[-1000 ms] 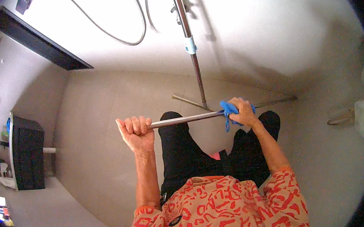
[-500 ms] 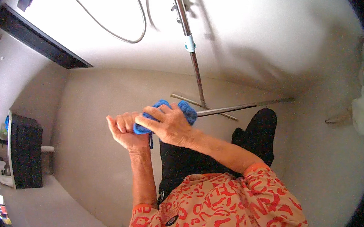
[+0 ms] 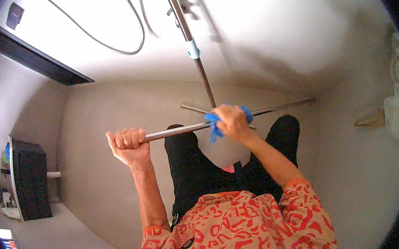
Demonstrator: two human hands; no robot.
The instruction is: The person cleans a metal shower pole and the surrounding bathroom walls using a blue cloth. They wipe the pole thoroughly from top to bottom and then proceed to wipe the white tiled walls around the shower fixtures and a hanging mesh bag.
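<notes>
Left hand (image 3: 131, 147) grips metal pole (image 3: 176, 131); right hand (image 3: 233, 122) clasps blue cloth (image 3: 214, 127) round it; black cabinet (image 3: 32, 179), contents hidden.

— What sort of place is this?
— A bathroom, it seems: a flexible hose (image 3: 131, 52) loops down the pale wall (image 3: 276, 23), near a small wall fitting (image 3: 185, 5)
— Anything else?
— A white-topped dark cabinet (image 3: 32, 179) with a white pipe (image 3: 54, 174) beside it

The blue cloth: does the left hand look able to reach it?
Probably yes, after releasing the metal bar: only bare bar separates the left hand from the blue cloth, which the right hand partly covers.
</notes>
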